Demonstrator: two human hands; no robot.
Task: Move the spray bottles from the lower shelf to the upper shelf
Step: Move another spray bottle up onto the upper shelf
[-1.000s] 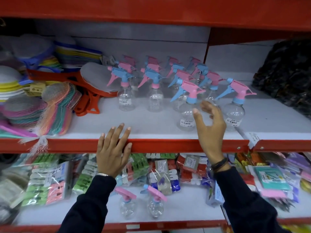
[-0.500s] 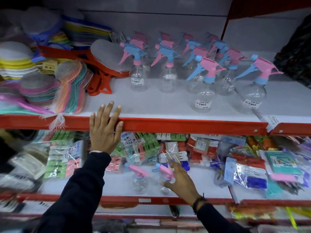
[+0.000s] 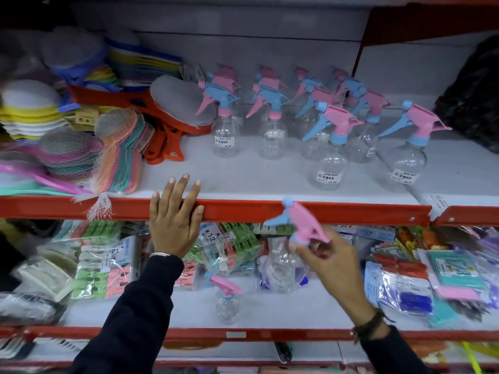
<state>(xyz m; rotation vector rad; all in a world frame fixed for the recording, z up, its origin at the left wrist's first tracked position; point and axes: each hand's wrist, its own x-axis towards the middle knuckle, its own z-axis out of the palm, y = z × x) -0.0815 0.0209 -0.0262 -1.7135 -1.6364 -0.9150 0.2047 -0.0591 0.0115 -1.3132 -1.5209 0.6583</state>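
My right hand (image 3: 334,263) grips a clear spray bottle (image 3: 283,265) by its pink and blue trigger head, lifted off the lower shelf (image 3: 167,306) and level with the red edge of the upper shelf (image 3: 270,171). It is blurred by motion. One more spray bottle (image 3: 226,300) with a pink head stands on the lower shelf, left of my right hand. Several spray bottles (image 3: 328,147) with pink and blue heads stand in rows on the upper shelf. My left hand (image 3: 174,220) rests flat on the upper shelf's red front edge (image 3: 324,213), fingers spread.
Netted scrubbers and brushes (image 3: 89,155) and an orange dustpan (image 3: 167,125) fill the upper shelf's left side. Bagged clothes pegs (image 3: 102,265) and packets (image 3: 405,276) crowd the back of the lower shelf. A dark bundle (image 3: 475,103) sits at the upper right.
My right hand dropped from the upper shelf to the lower one, closed on a spray bottle and has raised it towards the upper shelf edge. My left hand stayed on the red edge.
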